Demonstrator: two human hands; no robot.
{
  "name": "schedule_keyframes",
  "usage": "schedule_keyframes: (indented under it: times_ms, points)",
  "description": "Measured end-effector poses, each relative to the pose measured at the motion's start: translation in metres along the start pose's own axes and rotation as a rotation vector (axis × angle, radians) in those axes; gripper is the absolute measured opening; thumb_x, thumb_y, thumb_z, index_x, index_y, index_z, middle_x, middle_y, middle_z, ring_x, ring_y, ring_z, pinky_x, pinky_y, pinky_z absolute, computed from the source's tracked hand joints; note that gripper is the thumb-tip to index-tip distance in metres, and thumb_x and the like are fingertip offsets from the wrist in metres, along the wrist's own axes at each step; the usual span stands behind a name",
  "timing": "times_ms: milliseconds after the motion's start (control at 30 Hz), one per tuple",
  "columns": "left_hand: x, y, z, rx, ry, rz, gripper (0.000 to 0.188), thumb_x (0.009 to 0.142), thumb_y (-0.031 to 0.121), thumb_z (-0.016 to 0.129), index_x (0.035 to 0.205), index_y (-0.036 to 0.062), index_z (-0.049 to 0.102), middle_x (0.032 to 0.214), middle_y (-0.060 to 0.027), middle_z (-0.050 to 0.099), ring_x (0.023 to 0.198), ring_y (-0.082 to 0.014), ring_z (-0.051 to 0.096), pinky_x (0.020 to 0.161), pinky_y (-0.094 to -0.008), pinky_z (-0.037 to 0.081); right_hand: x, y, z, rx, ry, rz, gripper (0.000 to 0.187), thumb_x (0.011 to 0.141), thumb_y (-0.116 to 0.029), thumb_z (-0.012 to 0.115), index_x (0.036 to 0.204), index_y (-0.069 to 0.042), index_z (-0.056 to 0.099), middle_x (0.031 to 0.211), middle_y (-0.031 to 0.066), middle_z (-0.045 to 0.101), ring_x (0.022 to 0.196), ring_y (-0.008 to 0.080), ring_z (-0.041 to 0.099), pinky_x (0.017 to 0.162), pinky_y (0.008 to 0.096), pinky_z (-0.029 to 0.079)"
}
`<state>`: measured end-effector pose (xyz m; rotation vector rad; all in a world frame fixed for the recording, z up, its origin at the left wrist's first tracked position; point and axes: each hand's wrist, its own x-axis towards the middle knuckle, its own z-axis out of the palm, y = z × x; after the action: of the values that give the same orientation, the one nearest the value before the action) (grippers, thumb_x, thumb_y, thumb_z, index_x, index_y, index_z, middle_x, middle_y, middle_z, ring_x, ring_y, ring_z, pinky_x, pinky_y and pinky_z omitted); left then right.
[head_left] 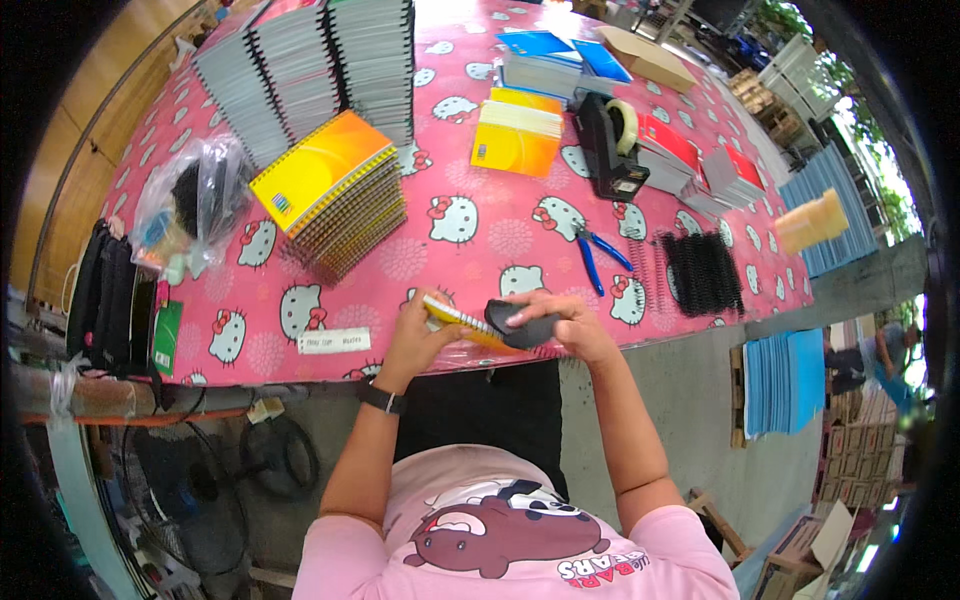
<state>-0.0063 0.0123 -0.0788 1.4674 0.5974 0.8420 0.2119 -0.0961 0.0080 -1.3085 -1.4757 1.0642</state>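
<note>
At the table's near edge, my left hand (417, 338) is closed on one end of a yellow notebook (468, 324), held tilted with its edge toward me. My right hand (565, 322) grips a dark grey, rounded pad-like object (515, 326) against the notebook's other end; its exact kind is unclear. A bit of dark coil seems to show under the right hand, partly hidden. Blue-handled pliers (600, 262) lie just beyond that hand. Right of them rests a heap of black spiral binding coils (705, 275). A stack of yellow spiral notebooks (335, 190) stands left, beyond my left hand.
Tall stacks of spiral-bound books (310, 80) rise at the far left, beside a plastic bag (195, 200). A black tape dispenser (605, 150) stands between yellow booklets (517, 135) and red ones (668, 150). A paper label (335, 341) lies near the front edge.
</note>
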Motion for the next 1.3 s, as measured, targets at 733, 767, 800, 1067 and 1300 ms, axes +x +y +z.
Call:
schedule_keyframes:
  times_ms: [733, 767, 800, 1067, 1300]
  points:
    - [-0.009, 0.028, 0.011, 0.188, 0.023, 0.037, 0.036, 0.075, 0.015, 0.074, 0.098, 0.0039, 0.048, 0.082, -0.0062, 0.054, 0.076, -0.0154, 0.054, 0.068, -0.0281, 0.045, 0.024, -0.025, 0.011, -0.715, 0.248, -0.188, 0.053, 0.067, -0.027, 0.077, 0.113, -0.010, 0.059, 0.119, 0.0154, 0.056, 0.116, 0.0332, 0.046, 0.095, 0.0398, 0.039]
    - [-0.007, 0.033, 0.014, 0.310, 0.050, 0.154, 0.035, 0.076, 0.014, 0.073, 0.097, 0.0038, 0.048, 0.081, -0.0064, 0.054, 0.075, -0.0155, 0.054, 0.067, -0.0279, 0.045, 0.024, -0.041, 0.025, -0.535, 0.208, -0.254, 0.047, 0.065, -0.020, 0.078, 0.106, -0.006, 0.059, 0.108, 0.0124, 0.058, 0.102, 0.0291, 0.054, 0.088, 0.0382, 0.043]
    - [-0.005, 0.043, 0.019, 0.426, 0.068, 0.272, 0.033, 0.076, 0.013, 0.073, 0.097, 0.0037, 0.048, 0.081, -0.0067, 0.054, 0.075, -0.0157, 0.055, 0.065, -0.0278, 0.045, 0.021, -0.048, 0.035, -0.481, 0.200, -0.153, 0.045, 0.066, -0.018, 0.078, 0.105, -0.005, 0.059, 0.104, 0.0121, 0.058, 0.097, 0.0282, 0.054, 0.085, 0.0380, 0.044]
    - [-0.009, 0.065, 0.028, 0.101, 0.141, 0.275, 0.023, 0.075, 0.008, 0.072, 0.089, 0.0033, 0.054, 0.080, -0.0044, 0.057, 0.069, -0.0105, 0.054, 0.062, -0.0259, 0.045, 0.016, -0.056, 0.040, -0.589, 0.208, -0.432, 0.024, 0.074, -0.005, 0.069, 0.096, -0.001, 0.060, 0.084, 0.0104, 0.055, 0.071, 0.0216, 0.056, 0.062, 0.0303, 0.046]
    - [-0.014, 0.083, 0.022, 0.039, 0.099, 0.226, 0.019, 0.076, 0.010, 0.071, 0.089, 0.0036, 0.058, 0.081, -0.0042, 0.059, 0.072, -0.0099, 0.054, 0.064, -0.0255, 0.044, 0.006, -0.066, 0.054, -0.238, 0.301, -0.206, 0.023, 0.078, -0.004, 0.065, 0.100, -0.002, 0.061, 0.087, 0.0095, 0.060, 0.074, 0.0172, 0.057, 0.065, 0.0278, 0.046]
